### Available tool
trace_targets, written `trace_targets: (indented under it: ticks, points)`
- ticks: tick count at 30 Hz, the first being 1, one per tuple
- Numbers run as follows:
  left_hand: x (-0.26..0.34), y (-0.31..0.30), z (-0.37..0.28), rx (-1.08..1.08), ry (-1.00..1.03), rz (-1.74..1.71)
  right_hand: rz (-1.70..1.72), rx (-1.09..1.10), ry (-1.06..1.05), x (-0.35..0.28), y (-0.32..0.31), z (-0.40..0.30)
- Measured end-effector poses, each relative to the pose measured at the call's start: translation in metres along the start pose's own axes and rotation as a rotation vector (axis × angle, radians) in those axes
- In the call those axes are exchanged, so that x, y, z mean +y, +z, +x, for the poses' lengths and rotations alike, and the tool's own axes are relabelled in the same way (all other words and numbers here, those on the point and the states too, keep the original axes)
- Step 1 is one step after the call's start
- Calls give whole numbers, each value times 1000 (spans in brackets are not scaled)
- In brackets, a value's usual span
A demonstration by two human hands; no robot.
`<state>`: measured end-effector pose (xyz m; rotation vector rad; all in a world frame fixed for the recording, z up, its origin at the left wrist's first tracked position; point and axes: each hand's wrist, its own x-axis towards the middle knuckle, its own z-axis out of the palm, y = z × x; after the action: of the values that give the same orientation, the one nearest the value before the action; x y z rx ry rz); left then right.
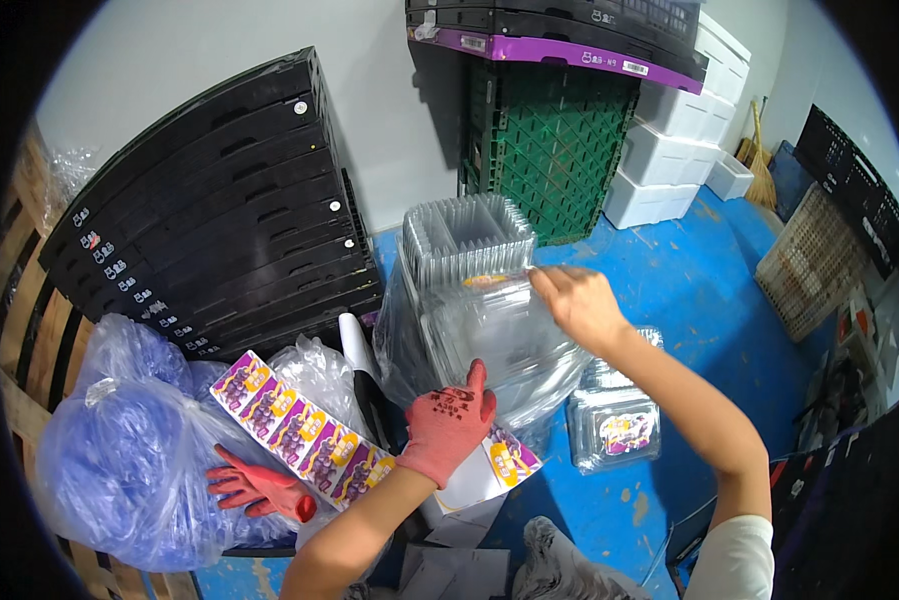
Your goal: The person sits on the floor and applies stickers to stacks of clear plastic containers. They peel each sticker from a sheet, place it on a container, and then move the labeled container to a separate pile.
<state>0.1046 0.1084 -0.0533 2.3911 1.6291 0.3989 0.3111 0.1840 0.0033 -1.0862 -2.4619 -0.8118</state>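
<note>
My left hand (453,420), in a red coated work glove, lies against the near side of a clear plastic clamshell container (494,337), index finger extended; its other fingertips are partly hidden. At the container's far right corner, the fingers of my bare right hand (580,304) are closed on its edge. An orange-yellow label (485,280) shows by that far edge. Behind stands a nested stack of clear containers (468,232), partly wrapped in a clear plastic bag (393,352). A strip of grape-picture labels (299,427) stretches from the left towards my left wrist.
An empty red glove (262,484) rests on a bluish plastic bag (141,450). A labelled clamshell (616,431) sits on the blue floor (689,300) at right. Black crates (216,210), a green crate (562,150) and white foam boxes (667,150) stand behind.
</note>
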Motion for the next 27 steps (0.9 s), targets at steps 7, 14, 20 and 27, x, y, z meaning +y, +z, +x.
trace_targets:
  ticks: [7, 14, 20, 27]
  points:
    - [-5, 0, -5, 41, -12, -27, -33, 104, 169, 33, -18, 33]
    - [-16, 2, -4, 128, 33, -128, -41, 273, 371, 103, -82, -66]
    - [-15, -5, -45, -215, -91, -965, 34, -118, 592, 2, -55, -274]
    - [-6, -45, -80, -730, -404, -1264, 196, -934, 679, -34, 11, -323]
